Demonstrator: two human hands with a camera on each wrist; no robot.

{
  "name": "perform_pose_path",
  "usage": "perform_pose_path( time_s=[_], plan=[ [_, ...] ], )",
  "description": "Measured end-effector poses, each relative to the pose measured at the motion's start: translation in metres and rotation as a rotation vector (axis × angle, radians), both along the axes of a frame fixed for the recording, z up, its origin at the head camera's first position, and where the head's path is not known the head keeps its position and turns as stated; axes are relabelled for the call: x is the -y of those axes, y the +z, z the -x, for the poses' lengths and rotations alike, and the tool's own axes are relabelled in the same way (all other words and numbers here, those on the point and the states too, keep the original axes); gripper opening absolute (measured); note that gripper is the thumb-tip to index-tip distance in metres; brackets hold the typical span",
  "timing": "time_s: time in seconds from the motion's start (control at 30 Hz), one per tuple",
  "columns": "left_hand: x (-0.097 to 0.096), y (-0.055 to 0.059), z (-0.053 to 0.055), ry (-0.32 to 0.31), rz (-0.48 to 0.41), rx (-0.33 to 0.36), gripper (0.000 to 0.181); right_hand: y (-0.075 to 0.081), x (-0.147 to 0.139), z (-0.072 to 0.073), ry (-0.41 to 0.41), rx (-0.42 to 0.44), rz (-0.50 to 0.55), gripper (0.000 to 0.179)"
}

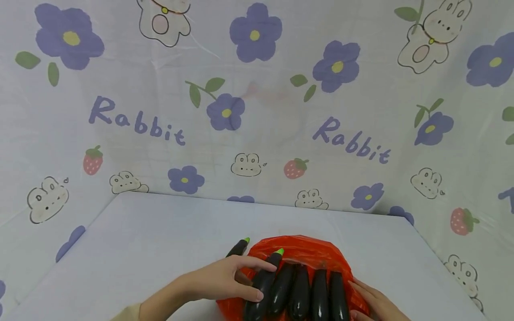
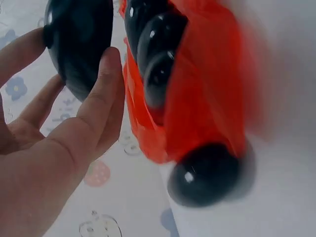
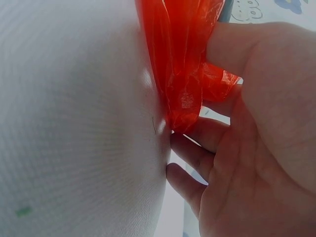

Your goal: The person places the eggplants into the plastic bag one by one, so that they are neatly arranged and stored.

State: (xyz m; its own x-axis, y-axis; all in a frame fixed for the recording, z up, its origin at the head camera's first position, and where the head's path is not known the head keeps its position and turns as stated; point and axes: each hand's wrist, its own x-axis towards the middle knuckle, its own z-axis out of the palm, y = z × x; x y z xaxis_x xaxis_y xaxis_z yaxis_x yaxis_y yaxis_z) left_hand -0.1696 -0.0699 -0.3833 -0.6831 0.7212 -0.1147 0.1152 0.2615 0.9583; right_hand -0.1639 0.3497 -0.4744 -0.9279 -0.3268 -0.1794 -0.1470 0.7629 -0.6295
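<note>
My left hand [image 1: 225, 278] grips a glossy dark eggplant [image 1: 263, 283] with a green stem end, thumb on the near side and fingers across it. In the left wrist view this eggplant [image 2: 81, 44] is raised beside the others. Several more eggplants [image 1: 319, 290] lie side by side in an opened red plastic bag [image 1: 305, 245]. At the bag's right edge my right hand [image 1: 379, 303] holds the plastic; the right wrist view has the red film [image 3: 185, 74] between thumb and fingers. Some of the bag is cut off by the lower frame edge.
One eggplant [image 1: 238, 248] lies on the white table [image 1: 160, 236] just left of the bag, partly behind my left hand. A patterned cloth [image 1: 273, 125] with rabbits and flowers hangs behind the table and at its sides.
</note>
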Motion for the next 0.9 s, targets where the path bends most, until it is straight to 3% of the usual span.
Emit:
perform_pose_path(
  time_s=[0.27, 0.43, 0.7, 0.9],
  plan=[
    [-0.03, -0.001, -0.004, -0.08, 0.004, -0.006, 0.045, 0.002, 0.0, -0.001, 0.012, -0.016, 0.004, 0.08],
    [-0.033, -0.004, -0.003, -0.094, 0.075, 0.016, 0.044, 0.002, 0.001, -0.002, 0.012, -0.02, 0.012, 0.08],
    [-0.025, -0.002, 0.009, -0.055, 0.057, 0.07, 0.041, 0.003, 0.004, -0.002, 0.002, -0.035, -0.009, 0.081],
    [-0.026, -0.003, 0.015, 0.0, 0.133, -0.005, 0.042, 0.002, 0.001, -0.002, 0.018, -0.023, 0.015, 0.08]
  ],
)
